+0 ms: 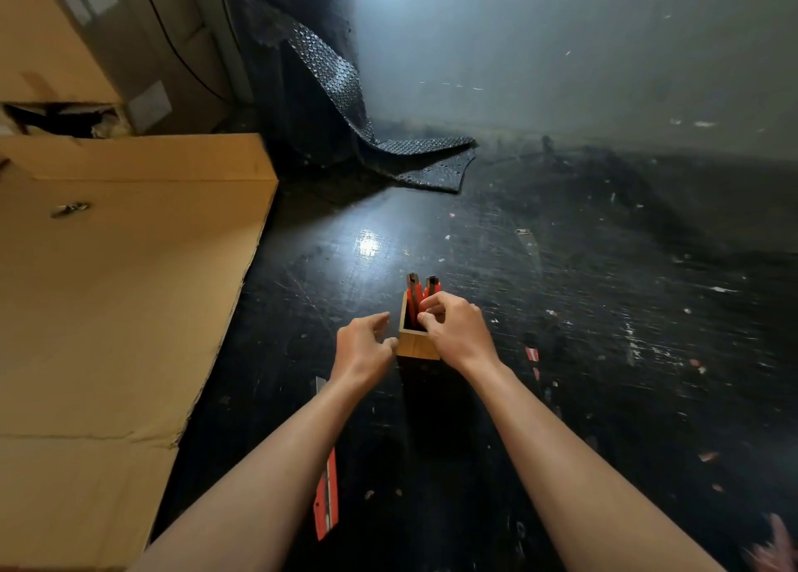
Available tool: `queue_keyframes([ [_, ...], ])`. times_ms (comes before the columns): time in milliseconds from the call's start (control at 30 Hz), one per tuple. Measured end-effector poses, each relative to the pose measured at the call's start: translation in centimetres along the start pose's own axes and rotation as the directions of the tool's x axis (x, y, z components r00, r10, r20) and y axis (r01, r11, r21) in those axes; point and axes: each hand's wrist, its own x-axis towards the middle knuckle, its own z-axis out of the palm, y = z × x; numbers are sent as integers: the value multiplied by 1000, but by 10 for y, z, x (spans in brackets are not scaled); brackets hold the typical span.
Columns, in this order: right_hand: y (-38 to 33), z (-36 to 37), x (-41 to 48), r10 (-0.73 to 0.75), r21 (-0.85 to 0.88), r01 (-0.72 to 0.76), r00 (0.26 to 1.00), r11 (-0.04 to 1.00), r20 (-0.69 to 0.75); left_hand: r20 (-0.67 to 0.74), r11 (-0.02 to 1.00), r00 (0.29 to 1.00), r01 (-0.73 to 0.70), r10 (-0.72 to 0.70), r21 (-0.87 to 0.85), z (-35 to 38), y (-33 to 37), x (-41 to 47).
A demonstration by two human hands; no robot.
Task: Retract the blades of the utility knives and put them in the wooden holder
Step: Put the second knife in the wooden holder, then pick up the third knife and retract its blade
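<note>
A small wooden holder [415,347] stands upright on the dark floor. Two red utility knives [421,291] stick up out of its top. My right hand [455,330] is over the holder's right side, fingertips pinched on a red knife at the opening. My left hand [365,347] is beside the holder's left wall, thumb touching its near corner, fingers curled and apart with nothing in them. Another red utility knife [326,496] lies on the floor under my left forearm. A further red knife [533,358] lies to the right of my right wrist.
A flattened cardboard sheet [116,291] covers the floor on the left, with cardboard boxes [56,40] behind it. A roll of dark bubble wrap [311,75] stands at the back with a loose end on the floor. Small scraps litter the dark floor [604,312].
</note>
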Motion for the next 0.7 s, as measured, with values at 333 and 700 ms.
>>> queue_keyframes([
  [333,-16,56,-78,28,-121,7,959,993,282,-23,956,995,-85,95,280,-49,-64,-82],
  [700,-17,130,-157,151,-175,-61,809,983,568,77,963,983,147,-168,226,-53,-127,-142],
])
